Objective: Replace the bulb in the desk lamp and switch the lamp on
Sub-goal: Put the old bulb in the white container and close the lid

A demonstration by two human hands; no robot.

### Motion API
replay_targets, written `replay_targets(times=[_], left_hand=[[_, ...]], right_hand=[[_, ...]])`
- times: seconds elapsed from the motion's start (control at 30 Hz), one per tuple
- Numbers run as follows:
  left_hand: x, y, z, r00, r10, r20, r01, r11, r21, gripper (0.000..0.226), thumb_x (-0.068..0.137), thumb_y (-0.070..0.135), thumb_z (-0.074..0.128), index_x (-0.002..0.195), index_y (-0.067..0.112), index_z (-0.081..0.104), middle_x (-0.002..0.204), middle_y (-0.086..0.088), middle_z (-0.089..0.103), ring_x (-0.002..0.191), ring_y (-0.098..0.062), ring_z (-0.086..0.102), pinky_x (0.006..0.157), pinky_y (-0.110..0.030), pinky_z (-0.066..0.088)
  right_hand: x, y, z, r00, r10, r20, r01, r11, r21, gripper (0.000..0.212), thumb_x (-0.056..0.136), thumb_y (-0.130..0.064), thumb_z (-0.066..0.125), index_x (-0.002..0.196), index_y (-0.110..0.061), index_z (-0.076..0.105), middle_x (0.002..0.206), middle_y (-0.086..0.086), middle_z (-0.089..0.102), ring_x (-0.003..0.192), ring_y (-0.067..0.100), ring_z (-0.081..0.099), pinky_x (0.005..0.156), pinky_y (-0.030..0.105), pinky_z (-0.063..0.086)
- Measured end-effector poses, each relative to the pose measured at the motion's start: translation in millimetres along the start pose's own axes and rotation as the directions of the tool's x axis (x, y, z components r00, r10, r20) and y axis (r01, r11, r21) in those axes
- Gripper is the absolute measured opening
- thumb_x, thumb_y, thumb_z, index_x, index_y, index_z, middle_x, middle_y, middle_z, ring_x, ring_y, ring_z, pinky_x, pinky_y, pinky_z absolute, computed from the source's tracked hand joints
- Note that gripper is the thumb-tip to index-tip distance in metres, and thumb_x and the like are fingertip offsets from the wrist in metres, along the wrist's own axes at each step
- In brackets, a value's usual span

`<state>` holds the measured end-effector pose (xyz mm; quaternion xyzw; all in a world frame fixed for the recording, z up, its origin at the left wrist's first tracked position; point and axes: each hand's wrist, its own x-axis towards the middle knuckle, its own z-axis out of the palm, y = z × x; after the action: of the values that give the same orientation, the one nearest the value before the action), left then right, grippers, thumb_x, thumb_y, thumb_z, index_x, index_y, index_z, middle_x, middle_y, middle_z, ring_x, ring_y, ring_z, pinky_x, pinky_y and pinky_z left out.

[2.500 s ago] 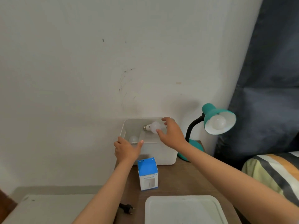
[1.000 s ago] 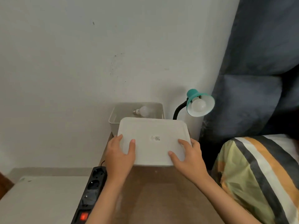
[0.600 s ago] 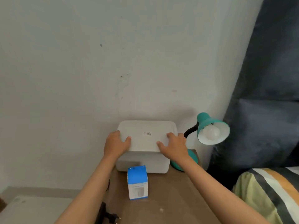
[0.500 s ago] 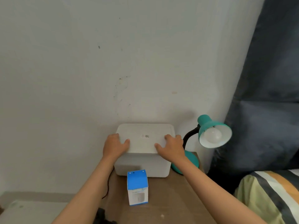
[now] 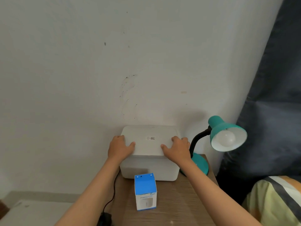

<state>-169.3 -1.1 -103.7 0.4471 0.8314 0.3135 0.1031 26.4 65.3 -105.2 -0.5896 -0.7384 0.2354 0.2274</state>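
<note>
both hands (image 5: 120, 148) (image 5: 176, 148) lie flat, fingers spread, on the lid (image 5: 149, 140) of the bin (image 5: 149, 168), gripping nothing. the lamp (image 5: 227, 134), bulb (image 5: 225, 138) fitted and unlit, stands just right; a careless right elbow could knock it over.

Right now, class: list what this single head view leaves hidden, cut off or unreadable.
- Inside of the white bin: covered by its lid, with left hand and right hand on it.
- Lamp switch: none visible.
- Black cord: its plug end is blurred at the bottom edge.
- Blue box print and lid sticker: too small to read.
</note>
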Motion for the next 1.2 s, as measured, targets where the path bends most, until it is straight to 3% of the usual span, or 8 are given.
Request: replay_targets(times=[0.5,0.77,0.83,0.93,1.07,1.2], left_hand=[[2,-9,12,0.998,0.066,-0.02,-0.065,0.997,0.029,0.057,0.087,0.045,0.051,0.125,0.003,0.047,0.132,-0.015,0.045,0.121,-0.031,0.044,0.092,-0.037,0.043],[5,-19,22,0.996,0.083,0.01,-0.084,0.994,0.072,0.064,0.088,0.049,0.046,0.133,0.005,0.038,0.141,-0.016,0.038,0.126,-0.033,0.039,0.099,-0.044,0.043],[7,-19,23,0.995,0.086,0.045,-0.091,0.989,0.116,0.067,0.09,0.05,0.042,0.138,0.005,0.031,0.147,-0.017,0.031,0.131,-0.034,0.034,0.105,-0.046,0.037],[13,-18,25,0.987,0.109,0.119,-0.138,0.952,0.273,0.07,0.093,0.05,0.032,0.146,0.007,0.016,0.157,-0.013,0.008,0.143,-0.03,0.014,0.116,-0.051,0.011],[25,-15,19,0.955,0.177,0.237,-0.261,0.879,0.399,0.066,0.094,0.045,0.026,0.148,0.013,0.005,0.159,-0.004,-0.002,0.146,-0.019,-0.001,0.115,-0.056,-0.005],[32,-16,20,0.935,0.216,0.283,-0.322,0.852,0.414,0.061,0.095,0.041,0.027,0.148,0.018,0.009,0.159,-0.003,0.0,0.146,-0.019,0.0,0.115,-0.055,-0.006]], right_hand=[[-4,9,6,0.998,-0.044,-0.041,0.044,0.999,-0.008,0.068,0.086,-0.051,0.053,0.137,-0.008,0.037,0.135,0.021,0.033,0.124,0.037,0.033,0.105,0.042,0.032],[-6,21,19,0.996,-0.077,-0.038,0.069,0.981,-0.181,0.071,0.091,-0.054,0.037,0.144,-0.009,0.023,0.145,0.026,0.026,0.132,0.04,0.026,0.112,0.045,0.024],[-3,21,20,0.994,-0.109,-0.022,0.1,0.965,-0.243,0.071,0.092,-0.053,0.033,0.146,-0.008,0.02,0.154,0.025,0.008,0.14,0.04,0.014,0.116,0.047,0.015],[9,22,19,0.981,-0.164,0.1,0.189,0.909,-0.372,0.07,0.094,-0.051,0.024,0.149,-0.01,0.008,0.157,0.018,-0.008,0.145,0.035,-0.002,0.118,0.049,0.005],[33,20,8,0.953,-0.142,0.268,0.247,0.876,-0.415,0.083,0.089,-0.063,0.022,0.149,-0.013,-0.003,0.158,0.013,-0.012,0.145,0.024,-0.014,0.118,0.048,-0.002],[47,17,10,0.958,-0.141,0.251,0.235,0.888,-0.395,0.093,0.082,-0.073,0.026,0.149,-0.013,-0.001,0.159,0.01,-0.01,0.146,0.022,-0.013,0.118,0.049,0.0]])
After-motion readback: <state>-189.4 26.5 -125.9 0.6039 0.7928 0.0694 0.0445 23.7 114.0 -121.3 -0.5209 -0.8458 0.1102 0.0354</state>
